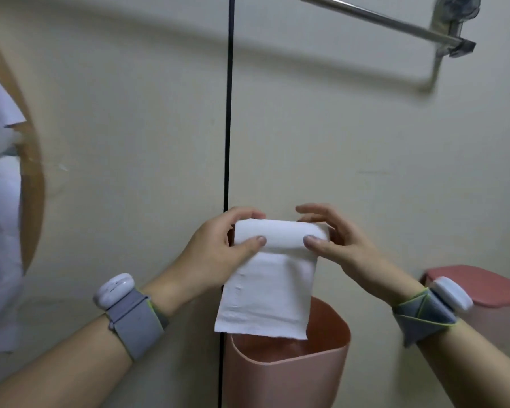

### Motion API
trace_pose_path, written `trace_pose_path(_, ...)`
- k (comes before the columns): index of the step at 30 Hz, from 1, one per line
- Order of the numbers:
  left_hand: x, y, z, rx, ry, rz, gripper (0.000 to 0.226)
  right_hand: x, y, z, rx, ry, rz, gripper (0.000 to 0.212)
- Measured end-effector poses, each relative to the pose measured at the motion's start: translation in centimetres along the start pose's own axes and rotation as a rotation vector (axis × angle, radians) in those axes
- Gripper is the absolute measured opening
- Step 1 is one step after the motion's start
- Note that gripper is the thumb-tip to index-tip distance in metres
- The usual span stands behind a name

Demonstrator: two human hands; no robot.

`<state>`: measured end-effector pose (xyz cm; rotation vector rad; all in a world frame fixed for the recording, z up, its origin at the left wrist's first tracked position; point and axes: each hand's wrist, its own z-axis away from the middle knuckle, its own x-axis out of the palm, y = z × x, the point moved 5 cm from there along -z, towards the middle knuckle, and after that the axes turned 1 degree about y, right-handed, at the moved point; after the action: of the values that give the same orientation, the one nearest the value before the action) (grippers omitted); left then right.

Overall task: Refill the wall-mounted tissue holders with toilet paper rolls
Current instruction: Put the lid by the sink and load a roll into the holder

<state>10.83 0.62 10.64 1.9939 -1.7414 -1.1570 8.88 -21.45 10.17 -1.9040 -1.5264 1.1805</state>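
A white toilet paper roll (pixel 280 234) is held level against the cream wall, low in the middle of the view. My left hand (pixel 218 245) grips its left end and my right hand (pixel 333 234) grips its right end, thumbs on the front. A loose sheet (pixel 268 295) hangs down from the roll. A sliver of pink holder (pixel 231 235) shows behind the roll's left end; most of the holder is hidden by the roll and my hands.
A pink open bin (pixel 289 375) hangs just under the loose sheet. A pink lidded container (pixel 489 287) sits at the right. A metal towel bar (pixel 395 23) runs across the upper right. A round wooden-framed mirror (pixel 34 178) is at the left edge. A black seam (pixel 228 113) splits the wall.
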Motion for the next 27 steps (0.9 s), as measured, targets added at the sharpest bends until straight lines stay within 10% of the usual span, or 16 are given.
trace_pose_path(7, 1.7, 0.2, -1.0, -0.068, 0.038, 0.082, 0.027, -2.0, 0.5, -1.2, -0.189, -0.022, 0.090, 0.037)
trace_pose_path(15, 1.9, 3.9, -0.1, 0.338, 0.021, -0.559, 0.029, -1.7, 1.3, -2.1, -0.117, -0.071, -0.043, 0.034)
trace_pose_path(27, 1.2, 0.4, -0.2, -0.293, 0.040, 0.139, 0.020, -1.1, 1.6, -2.5, -0.280, -0.103, -0.055, 0.035)
